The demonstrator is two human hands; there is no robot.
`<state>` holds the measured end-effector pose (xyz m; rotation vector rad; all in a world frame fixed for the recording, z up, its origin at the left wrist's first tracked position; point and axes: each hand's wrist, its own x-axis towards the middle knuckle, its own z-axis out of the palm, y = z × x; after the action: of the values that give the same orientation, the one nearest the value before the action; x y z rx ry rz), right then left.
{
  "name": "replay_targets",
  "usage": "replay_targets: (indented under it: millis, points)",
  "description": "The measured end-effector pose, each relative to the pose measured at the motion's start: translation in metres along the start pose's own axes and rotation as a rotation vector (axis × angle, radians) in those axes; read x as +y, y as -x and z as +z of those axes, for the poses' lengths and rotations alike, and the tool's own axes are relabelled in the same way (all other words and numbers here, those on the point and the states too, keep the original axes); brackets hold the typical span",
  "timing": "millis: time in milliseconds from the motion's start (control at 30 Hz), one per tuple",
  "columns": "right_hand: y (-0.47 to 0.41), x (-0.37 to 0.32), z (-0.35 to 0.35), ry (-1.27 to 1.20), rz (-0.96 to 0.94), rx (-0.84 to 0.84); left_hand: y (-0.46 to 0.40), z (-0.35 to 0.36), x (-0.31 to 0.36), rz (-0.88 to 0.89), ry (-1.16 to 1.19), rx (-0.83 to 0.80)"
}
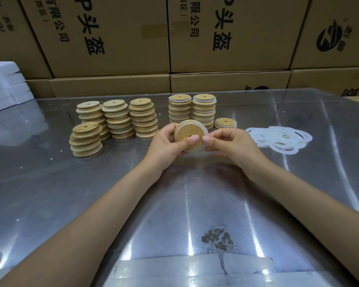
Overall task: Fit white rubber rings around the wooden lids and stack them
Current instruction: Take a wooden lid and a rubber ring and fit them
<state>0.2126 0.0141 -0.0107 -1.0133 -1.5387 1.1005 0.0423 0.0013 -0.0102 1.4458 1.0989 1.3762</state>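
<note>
A round wooden lid (188, 131) with a centre hole is held up above the table middle, tilted toward me. My left hand (170, 141) grips its left side, thumb on its face. My right hand (230, 145) pinches a white rubber ring (205, 134) along the lid's right rim. Several stacks of bare wooden lids (116, 119) stand at the back left. Two stacks of ringed lids (192, 109) stand behind the hands, with a low ringed stack (225, 123) beside them. A loose heap of white rings (280, 137) lies to the right.
A shiny table with a clear cover (184, 204) spans the view. Cardboard boxes (116, 38) form a wall along its far edge. White foam blocks (4, 85) sit at the far left. A worn patch (218, 238) marks the near table surface.
</note>
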Motion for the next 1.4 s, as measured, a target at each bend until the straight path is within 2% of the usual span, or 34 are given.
replay_targets:
  millis: [200,533,933,1067,1200,1267,1400]
  points:
    - [0.0,0.0,0.002,0.06,-0.058,0.022,-0.001,0.0,-0.001,-0.034,0.055,0.019]
    - [-0.002,0.002,0.002,0.154,-0.188,0.11,-0.001,0.001,0.0,-0.02,-0.001,0.025]
    - [-0.005,0.007,-0.001,0.211,-0.207,0.157,0.0,0.003,-0.003,0.056,-0.225,0.0]
    - [-0.006,0.008,-0.002,0.188,-0.178,0.113,0.001,0.006,-0.004,-0.003,-0.137,-0.009]
    - [-0.006,0.009,0.0,0.344,-0.222,0.078,0.001,0.006,-0.001,-0.086,-0.034,0.025]
    - [-0.005,0.01,0.003,0.354,-0.218,0.009,0.002,0.005,0.001,-0.12,0.011,0.035]
    - [-0.002,0.014,0.01,0.453,-0.239,-0.017,0.0,0.007,0.002,-0.147,0.042,-0.045]
